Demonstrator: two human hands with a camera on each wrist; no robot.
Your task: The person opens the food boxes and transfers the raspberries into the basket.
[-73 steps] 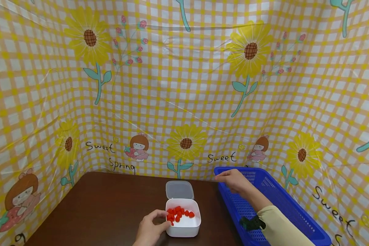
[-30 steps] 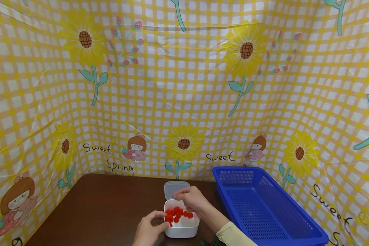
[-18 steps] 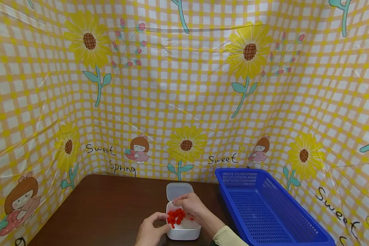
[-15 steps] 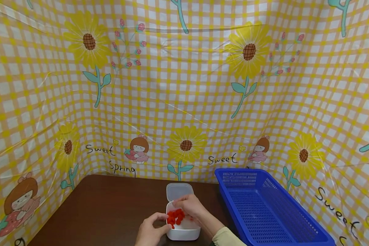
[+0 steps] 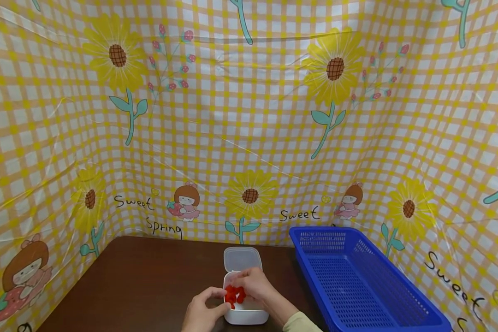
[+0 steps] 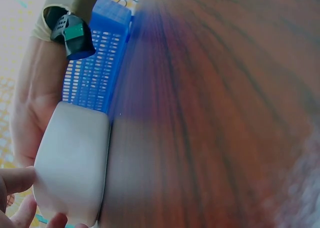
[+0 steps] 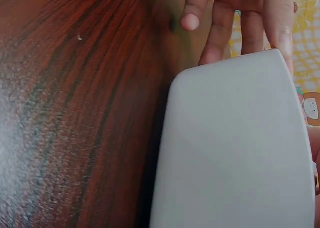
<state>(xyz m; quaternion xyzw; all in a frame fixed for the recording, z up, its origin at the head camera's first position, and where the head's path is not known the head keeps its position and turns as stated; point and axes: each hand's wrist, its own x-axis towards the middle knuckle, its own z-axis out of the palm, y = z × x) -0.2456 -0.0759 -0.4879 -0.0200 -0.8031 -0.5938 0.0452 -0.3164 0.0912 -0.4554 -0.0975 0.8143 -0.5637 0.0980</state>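
Note:
A white plastic box stands at the table's front, with small red rounded pieces heaped toward its left side. My left hand holds the box's left side, thumb and fingers at the rim; the right wrist view shows its fingers against the white wall. Inside the box, over its right half, my right hand reaches down among the red pieces with bent fingers. Its fingertips are largely hidden, so any piece between them cannot be seen. The left wrist view shows the right forearm behind the box.
A translucent lid lies tipped back behind the box. To the right, a long blue perforated basket stands on the dark brown table. Checked cloth with sunflowers hangs around the back and sides. A black device sits on my right wrist.
My right hand has moved from above the blue basket leftward to the box and lowered into it, covering some red pieces. My left hand has stayed at the box's left side.

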